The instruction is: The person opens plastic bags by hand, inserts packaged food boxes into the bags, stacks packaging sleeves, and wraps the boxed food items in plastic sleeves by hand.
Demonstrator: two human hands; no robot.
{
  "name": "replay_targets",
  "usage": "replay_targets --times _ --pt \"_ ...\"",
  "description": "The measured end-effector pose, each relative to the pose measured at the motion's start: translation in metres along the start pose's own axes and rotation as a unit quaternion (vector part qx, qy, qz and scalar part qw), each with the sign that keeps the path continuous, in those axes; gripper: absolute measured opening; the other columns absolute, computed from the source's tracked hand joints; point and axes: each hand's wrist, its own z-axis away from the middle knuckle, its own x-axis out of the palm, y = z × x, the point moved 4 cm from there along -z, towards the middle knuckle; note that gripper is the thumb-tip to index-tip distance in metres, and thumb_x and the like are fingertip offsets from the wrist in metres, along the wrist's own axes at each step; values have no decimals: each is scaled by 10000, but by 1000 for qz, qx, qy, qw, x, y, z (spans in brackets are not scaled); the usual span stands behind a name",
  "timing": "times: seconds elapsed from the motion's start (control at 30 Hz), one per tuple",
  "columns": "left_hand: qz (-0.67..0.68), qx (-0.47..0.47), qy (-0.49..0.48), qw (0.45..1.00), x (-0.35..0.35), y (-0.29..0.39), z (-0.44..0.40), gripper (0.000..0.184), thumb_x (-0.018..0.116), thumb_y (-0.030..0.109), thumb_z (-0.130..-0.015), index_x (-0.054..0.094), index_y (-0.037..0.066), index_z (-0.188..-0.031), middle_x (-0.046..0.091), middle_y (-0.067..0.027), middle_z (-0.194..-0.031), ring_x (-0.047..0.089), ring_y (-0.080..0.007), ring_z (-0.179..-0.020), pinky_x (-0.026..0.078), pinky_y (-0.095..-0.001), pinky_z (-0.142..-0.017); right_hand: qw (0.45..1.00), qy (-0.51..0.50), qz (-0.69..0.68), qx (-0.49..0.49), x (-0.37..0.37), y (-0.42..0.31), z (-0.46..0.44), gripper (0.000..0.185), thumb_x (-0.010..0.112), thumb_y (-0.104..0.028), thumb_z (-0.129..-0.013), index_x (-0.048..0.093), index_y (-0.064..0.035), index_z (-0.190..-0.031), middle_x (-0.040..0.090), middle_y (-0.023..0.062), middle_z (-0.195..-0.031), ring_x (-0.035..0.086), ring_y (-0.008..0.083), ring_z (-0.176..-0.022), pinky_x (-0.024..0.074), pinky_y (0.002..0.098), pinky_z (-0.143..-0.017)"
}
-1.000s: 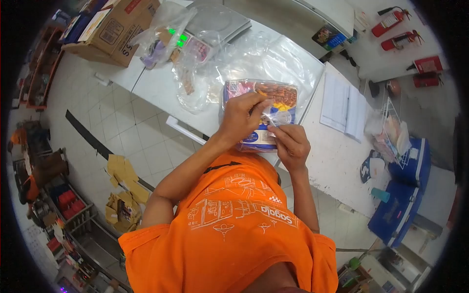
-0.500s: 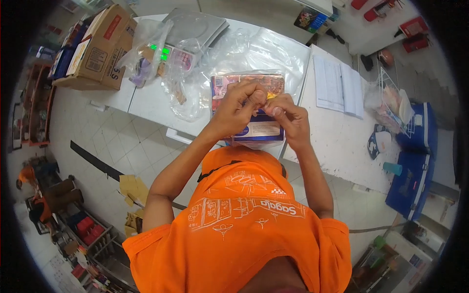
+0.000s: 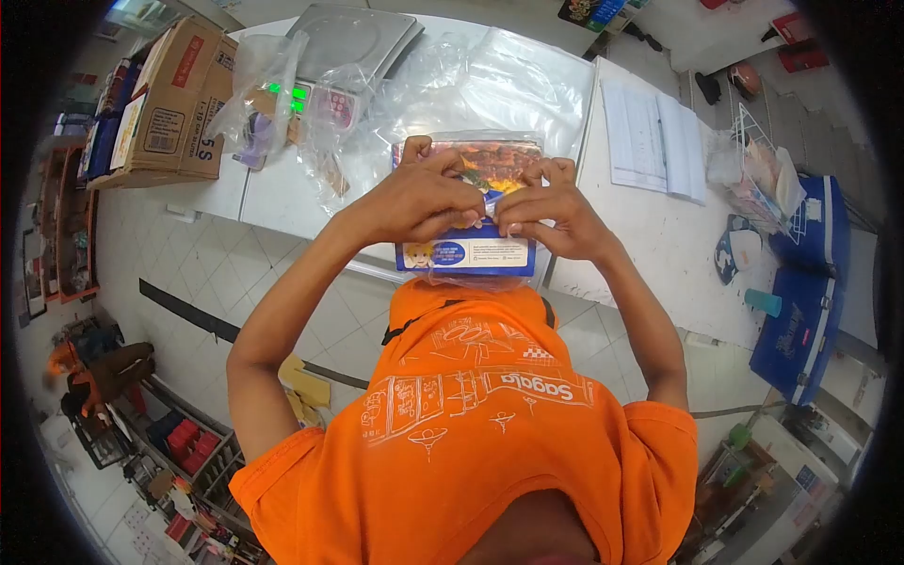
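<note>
A blue printed box (image 3: 466, 256) with a food picture on its upper part lies at the near edge of the white table, and clear plastic shows below its front edge. My left hand (image 3: 428, 200) is over the left side of the box, its thumb and fingers pinched together. From the right, my right hand (image 3: 551, 212) meets it, fingers also pinched. Both seem to grip gathered plastic of a clear bag (image 3: 491, 199) at the middle of the box. The fingers hide part of the bag and the box's centre.
Loose clear plastic bags (image 3: 452, 85) lie behind the box. A scale (image 3: 353, 42) with a green display stands at the back left, near a cardboard carton (image 3: 179, 104). To the right are an open notebook (image 3: 654, 151), a wire rack (image 3: 767, 174), a cap (image 3: 737, 252) and a blue cooler box (image 3: 800, 320).
Both hands have turned flatter over the box, and my elbows have spread outward. The pinched fingers sit slightly lower and further left. The whole view has shifted a little.
</note>
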Motion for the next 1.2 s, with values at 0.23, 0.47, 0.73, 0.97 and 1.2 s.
replay_targets --times 0.23,0.47,0.73,0.97,1.2 --pt "-35 96 -16 995 -27 32 -10 60 693 190 -858 669 217 -906 618 90 -802 524 -181 -915 331 -466 -975 997 -40 46 -54 -27 -33 -8 65 720 -235 -887 765 -200 -919 724 -100 -993 459 196 -1027 239 437 -957" --pt "45 63 -18 997 -18 20 -17 16 683 206 -865 670 203 -855 585 74 -767 523 -177 -877 342 -441 -938 995 -65 -61 -48 -7 -21 -9 75 659 -233 -921 723 -194 -916 647 -67 -902 446 189 -930 249 423 -923" --pt "59 98 -60 992 -26 24 -22 123 695 180 -796 700 201 -918 623 88 -819 521 -172 -890 333 -426 -940 990 -120 28 -65 -24 -35 -25 48 662 -216 -906 674 -213 -860 536 -59 -768 451 174 -871 239 449 -879" --pt "68 46 -84 993 -6 -22 -17 204 692 147 -763 709 198 -959 653 116 -877 513 -160 -915 321 -430 -992 982 -169 86 -10 -23 8 -16 42 695 -216 -872 679 -254 -863 621 -144 -885 461 164 -923 230 511 -930" --pt "78 85 -89 989 -19 -16 -16 185 685 127 -755 689 183 -932 658 94 -877 572 -148 -906 352 -412 -1001 973 -212 80 -35 -41 -4 -26 67 658 -226 -854 673 -278 -815 677 -172 -967 450 161 -920 202 517 -921"
